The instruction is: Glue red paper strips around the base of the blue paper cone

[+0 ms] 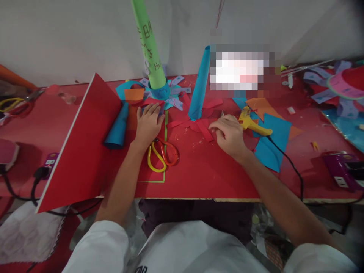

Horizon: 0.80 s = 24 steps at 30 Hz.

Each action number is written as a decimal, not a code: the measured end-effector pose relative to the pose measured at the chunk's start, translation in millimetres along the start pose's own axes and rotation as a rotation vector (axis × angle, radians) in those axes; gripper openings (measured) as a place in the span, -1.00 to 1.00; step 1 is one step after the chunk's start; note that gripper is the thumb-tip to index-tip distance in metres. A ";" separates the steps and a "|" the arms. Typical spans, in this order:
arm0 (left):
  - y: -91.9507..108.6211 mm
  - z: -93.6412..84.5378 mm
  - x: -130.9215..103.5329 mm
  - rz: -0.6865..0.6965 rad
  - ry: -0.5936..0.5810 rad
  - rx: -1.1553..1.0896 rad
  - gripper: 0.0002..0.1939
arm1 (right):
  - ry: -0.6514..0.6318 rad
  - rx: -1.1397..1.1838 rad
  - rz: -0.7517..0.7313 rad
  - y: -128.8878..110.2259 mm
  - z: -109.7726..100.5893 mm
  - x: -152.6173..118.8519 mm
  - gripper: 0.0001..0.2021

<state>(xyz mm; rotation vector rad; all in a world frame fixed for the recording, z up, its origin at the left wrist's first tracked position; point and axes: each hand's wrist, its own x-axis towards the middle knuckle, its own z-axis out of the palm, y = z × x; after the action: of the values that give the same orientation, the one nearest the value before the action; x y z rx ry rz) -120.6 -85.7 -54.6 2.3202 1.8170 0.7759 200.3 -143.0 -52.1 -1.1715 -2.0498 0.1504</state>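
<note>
My left hand lies palm down with its fingers stretched out, over red and dark paper pieces. Just below it on the table are scissors with one yellow and one orange handle loop. My right hand is closed with curled fingers beside the red paper strips; what they hold, if anything, is hidden. A narrow blue paper tube stands slightly tilted on those strips, between my hands. Right beside my right hand lies a yellow glue gun with a black cord.
A green paper tube with writing stands at the back in a blue paper base. At left are a blue paper cone and a propped red board. Blue sheets and a purple power strip lie at right.
</note>
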 end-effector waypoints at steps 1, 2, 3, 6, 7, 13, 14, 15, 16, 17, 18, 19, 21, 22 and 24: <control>-1.0 -0.6 0.6 -0.010 0.020 -0.011 -0.58 | 0.007 0.018 0.010 -2.1 -1.2 1.2 -0.73; -1.5 -1.8 1.3 -0.013 0.042 -0.021 -0.59 | 0.011 0.040 0.023 -4.6 -2.3 2.7 -0.73; -1.3 -3.5 2.0 -0.010 0.071 -0.033 -0.60 | 0.014 0.065 0.041 -7.3 -3.2 4.1 -0.74; 4.1 -11.4 3.0 0.038 0.208 -0.087 -0.68 | 0.024 0.147 0.103 -12.9 -4.3 6.7 -0.72; 7.4 -14.5 2.6 0.051 0.268 -0.104 -0.72 | 0.028 0.179 0.118 -13.3 -4.3 6.3 -0.67; 26.7 -28.5 -6.2 0.037 0.483 -0.142 -0.83 | 0.026 0.319 0.290 -10.0 -5.5 -1.7 -0.28; 28.1 -29.1 -7.9 0.062 0.517 -0.150 -0.86 | 0.019 0.313 0.310 -10.8 -6.1 -2.1 -0.30; 29.1 -29.0 -9.4 0.104 0.548 -0.153 -0.89 | 0.008 0.313 0.320 -12.1 -6.5 -2.0 -0.35; 29.9 -28.1 -10.8 0.167 0.572 -0.150 -0.91 | -0.003 0.327 0.323 -13.8 -6.6 -1.6 -0.42; 30.8 -26.5 -12.0 0.242 0.576 -0.142 -0.89 | -0.011 0.358 0.321 -15.5 -6.3 -1.1 -0.50; 32.0 -24.2 -13.2 0.328 0.556 -0.125 -0.86 | -0.022 0.399 0.312 -17.2 -5.5 -0.5 -0.56; 33.6 -21.5 -14.4 0.421 0.503 -0.094 -0.84 | -0.039 0.437 0.298 -18.6 -4.5 -0.1 -0.60; 37.4 -15.9 -16.5 0.576 0.352 0.012 -0.77 | -0.069 0.482 0.250 -20.3 -2.2 0.2 -0.66; 39.1 -13.7 -17.1 0.626 0.274 0.071 -0.75 | -0.081 0.481 0.229 -20.7 -1.2 0.2 -0.68; 39.3 -11.5 -16.2 0.671 0.149 0.142 -0.74 | -0.095 0.456 0.198 -21.3 -0.1 0.0 -0.73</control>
<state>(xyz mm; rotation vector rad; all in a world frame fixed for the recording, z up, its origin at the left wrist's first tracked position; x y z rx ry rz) -93.6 -114.6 -35.2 3.0826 1.1393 0.9249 185.7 -155.2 -42.6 -1.0857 -1.8397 0.7413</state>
